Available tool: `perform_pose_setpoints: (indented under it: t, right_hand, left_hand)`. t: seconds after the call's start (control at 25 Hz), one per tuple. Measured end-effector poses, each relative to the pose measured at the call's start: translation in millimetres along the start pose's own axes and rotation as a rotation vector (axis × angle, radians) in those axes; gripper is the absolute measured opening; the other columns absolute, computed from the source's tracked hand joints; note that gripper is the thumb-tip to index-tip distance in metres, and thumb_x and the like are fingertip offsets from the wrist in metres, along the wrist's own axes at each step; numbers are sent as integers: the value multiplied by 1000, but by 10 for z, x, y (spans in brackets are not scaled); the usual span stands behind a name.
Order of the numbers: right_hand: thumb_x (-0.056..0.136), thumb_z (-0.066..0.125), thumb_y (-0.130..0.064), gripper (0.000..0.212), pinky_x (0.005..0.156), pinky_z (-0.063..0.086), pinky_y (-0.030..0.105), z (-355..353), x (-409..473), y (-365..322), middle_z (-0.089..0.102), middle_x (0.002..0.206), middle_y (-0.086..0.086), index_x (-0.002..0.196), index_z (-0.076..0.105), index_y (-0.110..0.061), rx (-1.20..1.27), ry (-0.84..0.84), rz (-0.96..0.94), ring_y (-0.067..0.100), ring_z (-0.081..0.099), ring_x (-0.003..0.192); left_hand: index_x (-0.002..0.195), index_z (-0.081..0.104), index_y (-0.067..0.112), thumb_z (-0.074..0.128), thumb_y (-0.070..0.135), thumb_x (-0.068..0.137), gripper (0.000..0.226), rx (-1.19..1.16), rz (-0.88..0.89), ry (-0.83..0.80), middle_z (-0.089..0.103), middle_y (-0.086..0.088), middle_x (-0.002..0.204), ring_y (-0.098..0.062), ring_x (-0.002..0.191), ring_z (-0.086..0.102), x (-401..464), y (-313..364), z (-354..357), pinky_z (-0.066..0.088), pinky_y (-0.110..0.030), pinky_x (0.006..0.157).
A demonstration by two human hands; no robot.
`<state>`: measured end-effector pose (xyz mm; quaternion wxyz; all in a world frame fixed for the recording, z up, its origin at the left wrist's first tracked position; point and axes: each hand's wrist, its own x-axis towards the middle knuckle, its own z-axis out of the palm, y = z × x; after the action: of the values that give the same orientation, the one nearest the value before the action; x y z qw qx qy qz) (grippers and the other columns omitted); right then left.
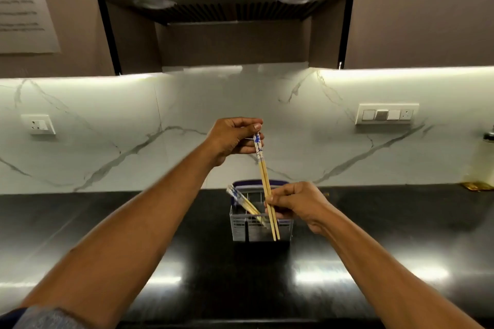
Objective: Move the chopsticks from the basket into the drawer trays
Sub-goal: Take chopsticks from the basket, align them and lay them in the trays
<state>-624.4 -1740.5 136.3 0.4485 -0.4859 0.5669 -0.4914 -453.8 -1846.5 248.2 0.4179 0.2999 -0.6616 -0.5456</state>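
Two chopsticks (267, 189) are being held as a pair, nearly upright, in front of the basket (260, 224). Left hand (235, 140) is pinching their patterned top ends between thumb and fingers; right hand (295, 205) is closing around the shafts lower down, tips poking out below it. More chopsticks (247, 204) are leaning inside the basket, just left of the right hand. Basket is sitting on the dark counter (107, 235). No drawer in view, so I'm judging the task as early: nothing visibly delivered, basket not emptied.
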Motion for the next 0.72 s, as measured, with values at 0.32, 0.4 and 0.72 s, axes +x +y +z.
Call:
perform_pose_setpoints:
  t: [0.32,0.4,0.72]
  right_hand:
    - [88,71,-14,7,76,62,33,467,-915,1642,78,85,10,91,76,-9,-25,-45,315,22,76,81]
    - [90,69,-14,7,77,62,31,589,-1121,2008,77,87,8,94,74,-12,-63,-51,401,18,76,81]
    - [91,67,-6,9,72,61,29,832,-1591,3053,76,91,13,91,75,-8,-12,-70,664,26,74,86]
  left_hand:
    - [103,74,15,67,10,92,14,-132,-425,6,79,-12,86,-20,75,77,-1247,-1948,329,61,-25,60]
    - [102,74,17,67,10,92,14,-136,-504,-12,78,-9,85,-20,77,77,-1549,-2395,407,61,-26,63]
    - [113,71,10,66,10,93,21,-111,-737,-48,78,-11,94,-23,85,77,-2412,-3671,634,62,-30,70]
